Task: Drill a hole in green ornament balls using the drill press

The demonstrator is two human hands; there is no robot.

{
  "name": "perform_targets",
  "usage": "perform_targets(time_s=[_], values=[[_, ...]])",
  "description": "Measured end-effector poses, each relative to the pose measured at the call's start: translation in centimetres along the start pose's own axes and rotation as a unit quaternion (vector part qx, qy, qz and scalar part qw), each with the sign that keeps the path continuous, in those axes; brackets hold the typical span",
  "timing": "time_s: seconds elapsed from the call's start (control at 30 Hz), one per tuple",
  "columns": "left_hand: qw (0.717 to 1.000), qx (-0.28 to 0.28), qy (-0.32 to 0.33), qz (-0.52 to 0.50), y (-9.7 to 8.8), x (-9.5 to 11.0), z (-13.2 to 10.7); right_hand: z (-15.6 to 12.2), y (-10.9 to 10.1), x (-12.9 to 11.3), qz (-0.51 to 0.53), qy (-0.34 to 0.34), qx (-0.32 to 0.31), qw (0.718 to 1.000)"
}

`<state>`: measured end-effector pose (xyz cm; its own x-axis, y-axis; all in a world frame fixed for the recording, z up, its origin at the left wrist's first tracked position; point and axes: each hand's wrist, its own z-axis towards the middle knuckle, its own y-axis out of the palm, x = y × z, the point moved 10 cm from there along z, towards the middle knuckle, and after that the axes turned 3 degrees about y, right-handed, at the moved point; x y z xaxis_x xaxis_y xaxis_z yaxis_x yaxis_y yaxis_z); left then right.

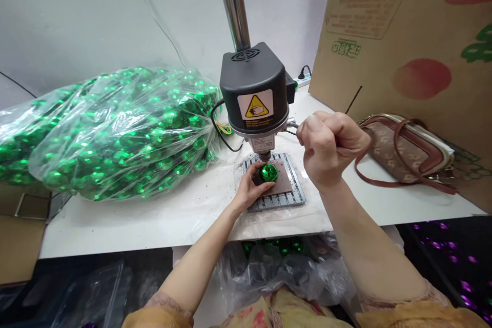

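Note:
My left hand (pixel 249 188) cups a shiny green ball ornament (pixel 268 173) on a brown pad (pixel 282 180), and the pad lies on a slotted metal base plate (pixel 274 201). Directly above the ball is the tip of a black benchtop drill (pixel 253 87), whose bit (pixel 264 156) is close to or touching the ball; I cannot tell which. My right hand (pixel 330 148) is a closed fist around the drill's thin feed lever (pixel 295 124), to the right of the drill head.
A large clear plastic bag of green ornaments (pixel 119 133) lies left of the drill on a white table (pixel 184 220). A brown handbag (pixel 403 151) sits to the right against a printed cardboard sheet (pixel 407 25). Below the table edge, another plastic bag (pixel 277 271) holds green ornaments.

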<state>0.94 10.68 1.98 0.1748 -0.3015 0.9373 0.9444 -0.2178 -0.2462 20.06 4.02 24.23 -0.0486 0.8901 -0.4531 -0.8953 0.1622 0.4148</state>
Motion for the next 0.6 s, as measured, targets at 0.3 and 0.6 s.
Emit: perform_targets(time_s=[0.3, 0.6], values=[[1.000, -0.004, 0.010, -0.010, 0.1, 0.2, -0.1, -1.3, -0.7, -0.1, 0.016, -0.044, 0.013, 0.999], [1.000, -0.001, 0.008, -0.005, 0.1, 0.5, -0.1, -2.0, -0.9, 0.0, 0.036, -0.091, -0.010, 0.995]])
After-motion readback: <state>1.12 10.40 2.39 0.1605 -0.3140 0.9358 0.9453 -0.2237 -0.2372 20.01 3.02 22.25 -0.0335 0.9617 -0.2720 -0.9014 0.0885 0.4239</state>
